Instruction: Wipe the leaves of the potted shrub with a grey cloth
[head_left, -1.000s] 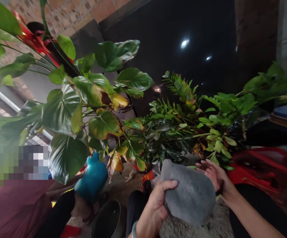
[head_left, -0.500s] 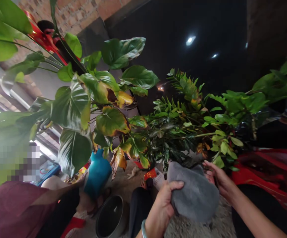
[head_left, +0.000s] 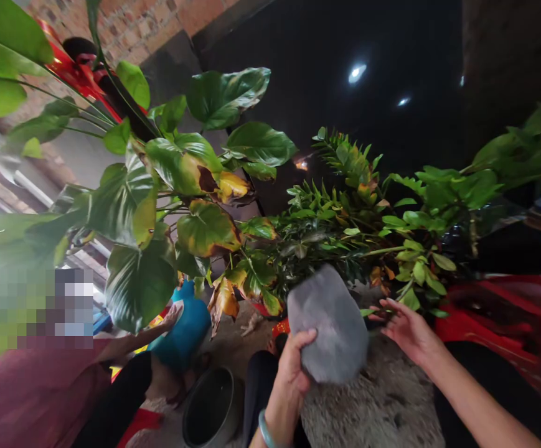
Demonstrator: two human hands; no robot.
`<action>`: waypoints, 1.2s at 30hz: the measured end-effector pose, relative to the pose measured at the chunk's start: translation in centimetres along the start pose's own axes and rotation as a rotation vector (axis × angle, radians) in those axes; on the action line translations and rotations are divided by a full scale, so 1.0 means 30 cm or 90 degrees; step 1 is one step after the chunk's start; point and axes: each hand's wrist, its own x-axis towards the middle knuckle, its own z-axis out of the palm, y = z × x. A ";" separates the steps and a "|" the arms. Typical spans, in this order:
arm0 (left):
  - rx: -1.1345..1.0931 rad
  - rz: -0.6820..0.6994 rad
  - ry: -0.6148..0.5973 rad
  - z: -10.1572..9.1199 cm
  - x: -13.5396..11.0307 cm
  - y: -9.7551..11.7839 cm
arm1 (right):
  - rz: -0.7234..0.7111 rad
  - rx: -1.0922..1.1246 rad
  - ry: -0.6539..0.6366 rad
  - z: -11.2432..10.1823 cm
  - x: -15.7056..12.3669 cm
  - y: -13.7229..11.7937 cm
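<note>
My left hand grips the lower left edge of a grey cloth, thumb on top. The cloth looks soft, like a folded towel or mitt, and is held up in front of the plants. My right hand is right of the cloth and apart from it, its fingers loosely bent and spread. A small green leaf lies at its fingertips; whether they touch it I cannot tell. Just above the right hand is a leafy green plant with several lighter leaves.
Large leaves with yellow and brown edges hang at the left. A dark bucket stands on the floor. To the left, a person in a maroon top has a hand at a blue vase-like object. Red plastic items are at the right.
The grey cloth has moved left and up with my left hand, and now stands more upright. My right hand has shifted slightly left and is now farther from the cloth.
</note>
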 end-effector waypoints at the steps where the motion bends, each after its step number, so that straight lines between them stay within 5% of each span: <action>1: 0.015 -0.016 -0.016 -0.028 -0.009 -0.035 | 0.008 -0.006 0.005 -0.004 0.000 0.000; 4: 0.031 -0.011 -0.086 -0.073 -0.045 -0.055 | 0.016 -0.023 0.005 -0.014 0.001 -0.002; 12: -0.143 0.182 -0.053 0.062 -0.003 0.214 | -0.003 -0.032 0.007 -0.008 0.010 -0.001; 17: -0.064 0.073 -0.015 0.019 0.038 0.074 | -0.003 -0.018 0.014 -0.013 0.015 0.011; 20: 0.036 0.005 -0.080 -0.057 0.012 -0.016 | -0.002 -0.026 0.014 -0.030 0.027 0.018; 24: 0.008 0.066 -0.149 -0.069 -0.029 0.064 | 0.000 -0.023 0.005 -0.027 0.025 0.017; 29: -0.223 0.235 0.021 0.004 -0.002 0.254 | 0.002 -0.015 0.050 0.025 -0.010 0.006; 32: -0.223 0.202 0.080 -0.019 0.027 0.217 | 0.005 -0.013 0.067 0.043 -0.028 0.001; 36: -0.145 0.023 0.126 -0.120 0.018 0.057 | -0.005 -0.017 0.076 0.030 -0.025 0.003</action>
